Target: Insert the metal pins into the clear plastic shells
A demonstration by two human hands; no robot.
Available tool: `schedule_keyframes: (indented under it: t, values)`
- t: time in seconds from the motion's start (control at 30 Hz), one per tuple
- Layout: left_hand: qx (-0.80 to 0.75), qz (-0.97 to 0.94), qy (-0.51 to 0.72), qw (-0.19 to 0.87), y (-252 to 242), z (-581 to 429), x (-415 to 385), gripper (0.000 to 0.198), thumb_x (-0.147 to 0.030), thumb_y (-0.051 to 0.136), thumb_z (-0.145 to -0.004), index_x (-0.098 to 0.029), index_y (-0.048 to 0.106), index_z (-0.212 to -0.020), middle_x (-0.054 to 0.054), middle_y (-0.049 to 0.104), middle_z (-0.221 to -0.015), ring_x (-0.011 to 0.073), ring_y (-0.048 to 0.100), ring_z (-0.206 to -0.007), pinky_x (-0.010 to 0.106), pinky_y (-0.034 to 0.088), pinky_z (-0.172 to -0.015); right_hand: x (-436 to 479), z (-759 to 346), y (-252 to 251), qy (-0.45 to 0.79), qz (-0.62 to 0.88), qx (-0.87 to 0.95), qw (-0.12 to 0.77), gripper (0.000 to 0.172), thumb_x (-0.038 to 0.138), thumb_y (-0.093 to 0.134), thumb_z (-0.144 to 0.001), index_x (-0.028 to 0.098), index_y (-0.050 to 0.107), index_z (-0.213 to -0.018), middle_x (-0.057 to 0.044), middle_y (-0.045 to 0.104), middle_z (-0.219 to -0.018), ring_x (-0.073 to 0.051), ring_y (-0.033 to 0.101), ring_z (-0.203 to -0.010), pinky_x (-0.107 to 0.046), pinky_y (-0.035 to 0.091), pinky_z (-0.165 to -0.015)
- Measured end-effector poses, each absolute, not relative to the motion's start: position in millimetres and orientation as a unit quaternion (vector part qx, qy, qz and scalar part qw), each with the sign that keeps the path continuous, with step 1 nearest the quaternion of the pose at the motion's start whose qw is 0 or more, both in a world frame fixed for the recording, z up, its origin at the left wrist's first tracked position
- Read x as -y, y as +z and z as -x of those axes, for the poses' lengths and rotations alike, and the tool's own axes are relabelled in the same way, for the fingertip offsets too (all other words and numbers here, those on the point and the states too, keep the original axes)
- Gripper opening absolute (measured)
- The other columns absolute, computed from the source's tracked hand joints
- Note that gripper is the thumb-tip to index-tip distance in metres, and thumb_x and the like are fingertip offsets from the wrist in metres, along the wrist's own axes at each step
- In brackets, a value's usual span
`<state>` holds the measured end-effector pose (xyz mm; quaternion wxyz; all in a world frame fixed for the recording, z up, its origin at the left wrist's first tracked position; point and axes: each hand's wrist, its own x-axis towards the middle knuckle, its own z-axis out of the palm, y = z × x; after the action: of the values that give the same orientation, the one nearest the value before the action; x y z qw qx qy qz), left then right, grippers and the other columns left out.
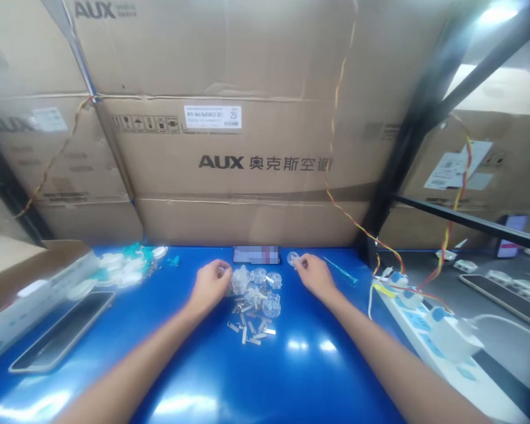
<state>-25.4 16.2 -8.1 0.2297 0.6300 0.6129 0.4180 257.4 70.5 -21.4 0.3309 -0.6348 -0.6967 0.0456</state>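
Note:
My right hand [314, 275] pinches a small round clear plastic piece [292, 258] between thumb and fingertips, just above the blue table [181, 365]. On the other side of the pile, my left hand [211, 284] is closed, thumb against curled fingers; whatever it holds, if anything, is hidden. Between the hands lies a heap of similar clear plastic pieces [271, 304]. Several small metal strips [251, 324] are scattered in front of that heap, some mixed in with it.
A phone [257, 255] with a lit screen stands behind the heap. At left are white plastic parts [126, 270], a dark phone [64, 331] and an open carton [30, 294]. A power strip [424, 335] with plugs runs along the right. Large cardboard boxes [247, 206] stand behind.

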Motion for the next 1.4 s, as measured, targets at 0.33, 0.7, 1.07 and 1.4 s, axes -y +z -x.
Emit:
schedule_keyframes:
  t: [0.33, 0.7, 1.07, 1.4]
  values:
    - [-0.47, -0.636, 0.477, 0.383, 0, 7, -1, 0.036, -0.044, 0.056, -0.081, -0.013, 0.064, -0.097, 0.005, 0.067, -0.072, 0.013, 0.057, -0.052, 0.022, 0.041, -0.046, -17, -206, 13, 0.425, 0.369, 0.741, 0.367, 0.017, 0.034, 0.053, -0.087, 0.017, 0.056, -0.085, 0.0, 0.066, -0.075, -0.014, 0.064, -0.06, -0.026, 0.049, -0.062]
    - [-0.391, -0.596, 0.423, 0.56, 3, -2, 6, 0.034, -0.044, 0.062, -0.079, -0.014, 0.063, -0.095, 0.005, 0.066, -0.075, 0.0168, 0.063, -0.061, 0.022, 0.044, -0.045, 4, -193, 18, 0.431, 0.35, 0.759, 0.34, 0.015, 0.03, 0.054, -0.087, 0.018, 0.062, -0.09, 0.001, 0.063, -0.072, -0.011, 0.057, -0.056, -0.022, 0.046, -0.053]
    - [-0.399, -0.63, 0.419, 0.518, -5, -1, 4, 0.036, -0.05, 0.057, -0.082, -0.015, 0.062, -0.087, 0.004, 0.064, -0.071, 0.0159, 0.062, -0.061, 0.022, 0.048, -0.049, 2, -192, 14, 0.288, 0.39, 0.805, 0.343, 0.014, 0.025, 0.053, -0.088, 0.018, 0.064, -0.091, -0.001, 0.067, -0.074, -0.014, 0.059, -0.065, -0.024, 0.045, -0.06]
    - [-0.457, -0.649, 0.446, 0.414, -5, -7, 11, 0.031, -0.044, 0.054, -0.083, -0.015, 0.065, -0.082, 0.001, 0.061, -0.066, 0.0119, 0.052, -0.05, 0.021, 0.044, -0.046, 15, -186, 11, 0.036, 0.337, 0.855, 0.392, 0.008, 0.022, 0.054, -0.089, 0.02, 0.062, -0.088, -0.005, 0.061, -0.087, -0.017, 0.057, -0.081, -0.028, 0.044, -0.073]
